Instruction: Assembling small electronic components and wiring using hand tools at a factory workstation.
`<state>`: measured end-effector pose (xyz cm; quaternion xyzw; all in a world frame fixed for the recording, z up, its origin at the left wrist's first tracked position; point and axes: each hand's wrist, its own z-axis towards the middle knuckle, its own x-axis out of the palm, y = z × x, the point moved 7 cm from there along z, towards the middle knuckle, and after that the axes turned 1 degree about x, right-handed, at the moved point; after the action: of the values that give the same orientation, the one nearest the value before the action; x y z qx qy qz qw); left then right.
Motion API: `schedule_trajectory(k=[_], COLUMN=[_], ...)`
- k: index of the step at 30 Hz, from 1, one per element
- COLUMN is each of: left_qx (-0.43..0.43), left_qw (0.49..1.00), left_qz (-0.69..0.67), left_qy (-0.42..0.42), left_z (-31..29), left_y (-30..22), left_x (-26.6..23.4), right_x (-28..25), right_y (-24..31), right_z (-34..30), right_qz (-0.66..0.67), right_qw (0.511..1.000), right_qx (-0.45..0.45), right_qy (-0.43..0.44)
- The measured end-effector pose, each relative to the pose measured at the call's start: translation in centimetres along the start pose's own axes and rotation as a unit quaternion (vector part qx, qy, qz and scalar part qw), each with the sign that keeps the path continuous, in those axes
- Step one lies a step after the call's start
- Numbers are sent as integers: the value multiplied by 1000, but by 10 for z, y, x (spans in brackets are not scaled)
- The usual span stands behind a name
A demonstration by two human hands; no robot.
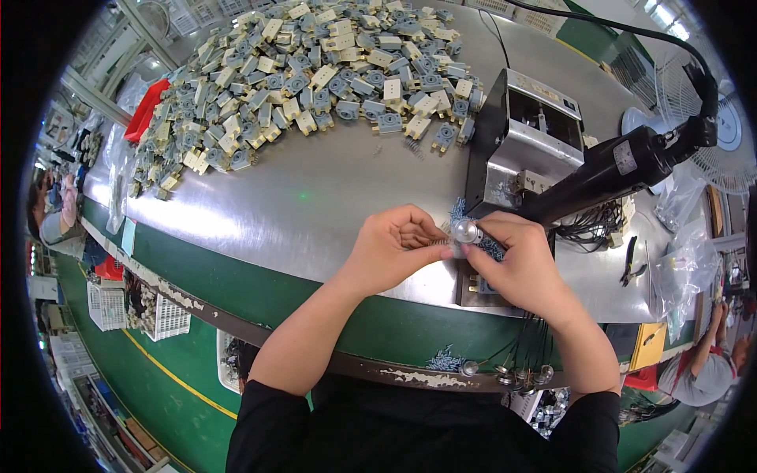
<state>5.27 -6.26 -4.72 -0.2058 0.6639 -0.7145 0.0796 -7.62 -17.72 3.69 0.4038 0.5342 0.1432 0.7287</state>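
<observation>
My left hand [398, 248] is closed in a pinch, with a small coil spring [438, 242] showing at its fingertips. Thumb and forefinger of my right hand [516, 260] grip a shiny domed metal part [466, 231]. Both hands meet at this part, just above the steel table. Behind and below the right hand lie many blue screws [494, 249], partly covered by its fingers. A grey block [481, 285] sits in a dark fixture under that hand.
A large heap of grey and cream switch-like units [315, 79] covers the back left. Ahead to the right stand a metal fixture [536, 130] and a black cylindrical tool [599, 177]. Pliers [631, 264] lie at right. Wired metal domes [505, 377] rest along the front edge.
</observation>
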Motion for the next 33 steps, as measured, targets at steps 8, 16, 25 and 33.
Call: schedule_trajectory(k=[8, 16, 25, 33], left_qx=[-104, -73, -13, -96], left_qw=[991, 991, 1000, 992], left_qz=[-43, -88, -20, -59], left_qy=[68, 69, 2, 63], left_z=[-2, -2, 1, -2], left_y=[4, 6, -3, 4], left_x=[19, 12, -1, 15], right_x=[4, -2, 2, 3], right_y=[-3, -1, 0, -4], right_z=[-1, 0, 0, 1], right_qz=[86, 26, 54, 62], right_qw=[994, 997, 998, 995], right_qx=[26, 40, -2, 40], right_qy=[61, 56, 24, 74])
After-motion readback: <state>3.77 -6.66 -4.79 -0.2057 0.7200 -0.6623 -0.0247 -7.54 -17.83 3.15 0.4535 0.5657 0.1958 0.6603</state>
